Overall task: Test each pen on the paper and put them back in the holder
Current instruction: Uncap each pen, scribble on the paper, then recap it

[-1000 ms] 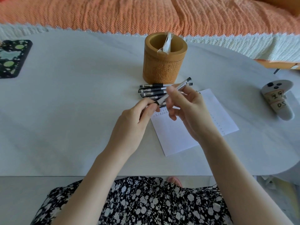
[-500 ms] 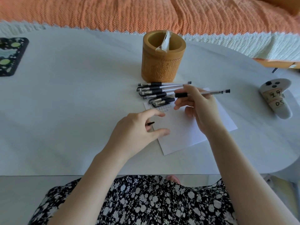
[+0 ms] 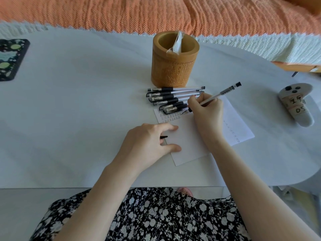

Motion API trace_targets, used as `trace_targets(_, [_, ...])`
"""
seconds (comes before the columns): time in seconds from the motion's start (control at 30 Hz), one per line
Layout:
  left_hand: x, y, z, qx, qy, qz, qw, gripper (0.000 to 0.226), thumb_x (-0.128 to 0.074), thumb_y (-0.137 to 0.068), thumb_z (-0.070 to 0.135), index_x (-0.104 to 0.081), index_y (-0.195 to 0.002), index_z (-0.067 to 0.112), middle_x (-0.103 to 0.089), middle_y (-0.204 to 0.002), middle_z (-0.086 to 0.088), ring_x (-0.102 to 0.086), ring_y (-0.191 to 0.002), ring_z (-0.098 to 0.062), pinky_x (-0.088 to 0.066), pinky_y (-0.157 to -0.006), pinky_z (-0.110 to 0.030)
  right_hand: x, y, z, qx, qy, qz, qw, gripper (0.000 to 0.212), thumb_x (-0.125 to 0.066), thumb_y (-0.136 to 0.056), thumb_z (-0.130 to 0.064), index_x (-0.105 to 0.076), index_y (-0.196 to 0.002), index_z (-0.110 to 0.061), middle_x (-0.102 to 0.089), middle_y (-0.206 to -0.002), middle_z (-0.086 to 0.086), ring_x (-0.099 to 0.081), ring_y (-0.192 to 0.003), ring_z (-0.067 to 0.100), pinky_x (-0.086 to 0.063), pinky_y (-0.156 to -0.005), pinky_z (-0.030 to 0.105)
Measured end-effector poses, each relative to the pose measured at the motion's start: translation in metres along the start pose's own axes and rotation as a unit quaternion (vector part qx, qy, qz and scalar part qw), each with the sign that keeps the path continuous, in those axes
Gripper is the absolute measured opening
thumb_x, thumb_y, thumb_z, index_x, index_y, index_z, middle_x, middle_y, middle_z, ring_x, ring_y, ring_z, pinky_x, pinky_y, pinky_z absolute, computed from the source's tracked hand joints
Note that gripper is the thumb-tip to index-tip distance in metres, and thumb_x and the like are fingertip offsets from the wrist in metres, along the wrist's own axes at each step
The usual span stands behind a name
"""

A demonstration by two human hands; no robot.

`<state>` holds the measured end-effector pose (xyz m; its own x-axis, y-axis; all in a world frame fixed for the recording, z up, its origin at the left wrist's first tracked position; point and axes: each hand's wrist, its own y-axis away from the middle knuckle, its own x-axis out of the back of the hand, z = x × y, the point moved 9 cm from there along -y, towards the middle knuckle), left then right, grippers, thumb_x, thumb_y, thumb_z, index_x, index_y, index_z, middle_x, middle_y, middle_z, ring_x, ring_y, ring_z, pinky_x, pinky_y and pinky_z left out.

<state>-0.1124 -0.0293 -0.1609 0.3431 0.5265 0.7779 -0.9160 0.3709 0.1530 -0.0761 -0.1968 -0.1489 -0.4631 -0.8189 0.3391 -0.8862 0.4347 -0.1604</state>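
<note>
My right hand point(image 3: 207, 112) grips an uncapped clear pen point(image 3: 224, 92) in a writing hold, its tip down at the upper part of the white paper point(image 3: 187, 136) beside rows of small marks. My left hand point(image 3: 149, 143) rests on the paper's left edge and holds the black pen cap point(image 3: 164, 137) under its fingers. Several capped black-grip pens point(image 3: 166, 98) lie side by side just above the paper. The bamboo holder point(image 3: 174, 66) stands upright behind them with a white wrapper sticking out.
The white table point(image 3: 78, 110) ends at a front edge close to my lap. A grey controller point(image 3: 295, 105) lies at the right. A dark patterned phone case point(image 3: 10, 58) sits at the far left. Orange bedding runs along the back.
The cap came off the pen and stayed in my left hand, which dropped onto the paper. My right hand turned the pen into a writing grip and lowered its tip to the paper.
</note>
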Motion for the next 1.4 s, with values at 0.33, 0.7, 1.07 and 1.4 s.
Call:
trace_targets(0.33, [-0.0017, -0.0008, -0.0032, 0.013, 0.001, -0.003, 1.0, 0.05, -0.07, -0.068, 0.058, -0.055, -0.116, 0.049, -0.064, -0.099, 0.011, -0.064, -0.087, 0.002, -0.046, -0.083, -0.021, -0.0005, 0.0007, 0.0002, 0.011, 0.005, -0.001, 1.0, 0.033, -0.056, -0.079, -0.01, -0.034, -0.061, 0.007, -0.032, -0.058, 0.011, -0.025, -0.057, 0.016, -0.02, -0.052, 0.029])
trace_targets(0.7, [-0.0022, -0.0012, -0.0025, 0.006, -0.007, -0.007, 1.0, 0.05, -0.068, -0.069, 0.059, -0.054, -0.116, 0.05, -0.06, -0.086, 0.015, -0.054, -0.072, 0.008, -0.04, -0.074, -0.017, 0.0, -0.0008, -0.0028, 0.031, 0.022, 0.003, 0.999, 0.032, -0.056, -0.081, -0.007, -0.035, -0.057, -0.003, -0.025, -0.051, 0.001, -0.02, -0.052, 0.009, -0.016, -0.047, 0.025])
trace_targets(1.07, [-0.0031, -0.0016, -0.0033, 0.011, -0.011, -0.003, 1.0, 0.051, -0.068, -0.07, 0.059, -0.053, -0.118, 0.051, -0.062, -0.09, 0.013, -0.063, -0.085, 0.003, -0.043, -0.077, -0.018, 0.0009, -0.0012, -0.0012, 0.027, 0.014, 0.002, 1.0, 0.032, -0.055, -0.08, -0.007, -0.033, -0.057, 0.0, -0.029, -0.053, 0.006, -0.023, -0.054, 0.011, -0.018, -0.048, 0.026])
trace_targets(1.4, [-0.0026, -0.0001, 0.0, -0.001, -0.022, 0.001, 1.0, 0.051, -0.066, -0.073, 0.057, -0.052, -0.121, 0.048, -0.058, -0.082, 0.013, -0.063, -0.084, 0.002, -0.042, -0.073, -0.017, -0.0004, -0.0001, -0.0014, 0.024, 0.016, -0.003, 1.0, 0.032, -0.055, -0.08, -0.007, -0.034, -0.059, 0.006, -0.033, -0.057, 0.012, -0.027, -0.057, 0.015, -0.019, -0.052, 0.028])
